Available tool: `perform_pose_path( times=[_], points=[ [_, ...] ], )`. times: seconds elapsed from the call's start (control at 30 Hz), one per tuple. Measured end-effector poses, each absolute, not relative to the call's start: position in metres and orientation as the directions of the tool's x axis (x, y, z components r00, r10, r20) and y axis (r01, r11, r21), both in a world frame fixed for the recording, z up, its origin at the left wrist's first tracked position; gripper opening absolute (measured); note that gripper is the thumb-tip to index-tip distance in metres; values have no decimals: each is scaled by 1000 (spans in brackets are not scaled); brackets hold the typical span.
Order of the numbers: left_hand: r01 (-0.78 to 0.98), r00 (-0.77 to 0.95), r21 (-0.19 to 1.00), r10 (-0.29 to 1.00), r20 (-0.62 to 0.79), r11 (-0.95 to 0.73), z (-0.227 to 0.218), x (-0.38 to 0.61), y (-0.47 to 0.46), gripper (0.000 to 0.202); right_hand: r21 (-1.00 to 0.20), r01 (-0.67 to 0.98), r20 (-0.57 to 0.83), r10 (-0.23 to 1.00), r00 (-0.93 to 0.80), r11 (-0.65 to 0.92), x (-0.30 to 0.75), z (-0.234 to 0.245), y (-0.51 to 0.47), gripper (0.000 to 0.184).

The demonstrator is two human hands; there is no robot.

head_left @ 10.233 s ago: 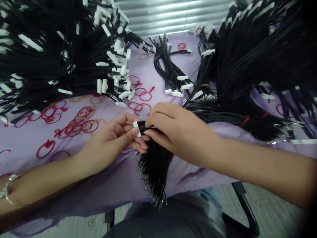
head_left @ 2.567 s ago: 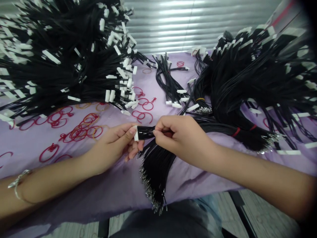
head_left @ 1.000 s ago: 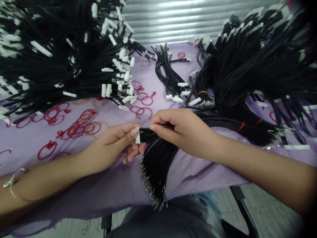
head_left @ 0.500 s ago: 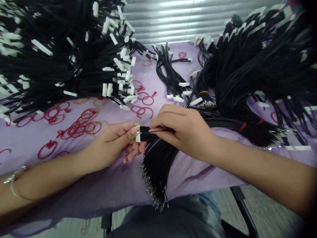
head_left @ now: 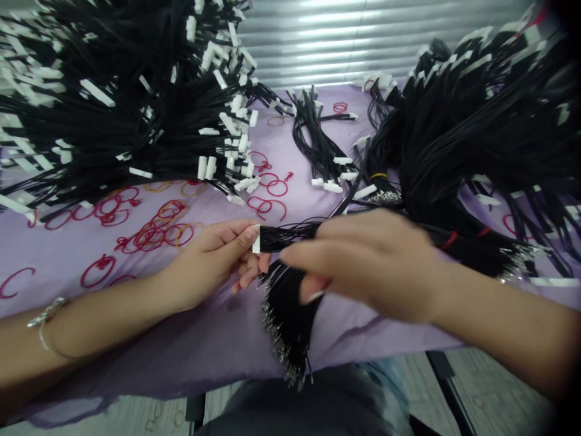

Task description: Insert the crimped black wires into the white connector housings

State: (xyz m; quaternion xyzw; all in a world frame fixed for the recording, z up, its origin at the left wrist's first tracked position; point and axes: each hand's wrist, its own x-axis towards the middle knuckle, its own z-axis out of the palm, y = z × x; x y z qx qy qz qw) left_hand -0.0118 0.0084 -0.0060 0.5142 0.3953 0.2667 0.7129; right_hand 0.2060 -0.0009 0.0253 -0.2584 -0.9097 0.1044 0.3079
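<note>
Between the thumb and fingers of my left hand (head_left: 229, 251) is a white connector housing (head_left: 256, 238), pinched at its left side. Black wires (head_left: 285, 233) run out of it to the right, toward my other hand. My right hand (head_left: 367, 260) is over the wires, smeared by motion; whether its fingers grip anything is unclear. Beneath it a fanned bundle of loose black wires (head_left: 288, 309) hangs toward the table's front edge, its ends tipped with silver metal terminals (head_left: 276, 339).
A large heap of black cables with white connectors (head_left: 136, 109) fills the back left. Another big cable pile (head_left: 476, 121) rises at right. A smaller cable bundle (head_left: 318, 142) lies between them. Red rubber bands (head_left: 154, 230) are scattered on the purple cloth (head_left: 218, 339).
My right hand has pulled away from the connector, rightward and a little down. My left hand still pinches the connector in nearly the same place. The whole view has shifted slightly.
</note>
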Motion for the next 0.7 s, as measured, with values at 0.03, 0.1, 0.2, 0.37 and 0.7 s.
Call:
perform_pose_path(
  times=[0.03, 0.1, 0.2, 0.37, 0.7],
  points=[
    [23, 542, 940, 786, -299, 341, -6, -12, 9, 30, -310, 367, 477, 477, -738, 877, 203, 21, -4, 26],
    [17, 543, 939, 786, -297, 343, -6, -11, 9, 30, -301, 340, 454, 448, -770, 891, 195, 13, -9, 27],
    [-18, 548, 943, 792, -267, 331, -7, -11, 9, 28, -456, 397, 471, 595, -652, 796, 190, 6, -7, 18],
    [-30, 572, 954, 787, -230, 300, -10, -12, 10, 27, -523, 475, 465, 704, -537, 708, 191, 0, 5, 8],
    [93, 576, 969, 782, -239, 228, -7, -13, 8, 32, -519, 570, 327, 764, -556, 637, 183, -4, 8, 15]
  ],
)
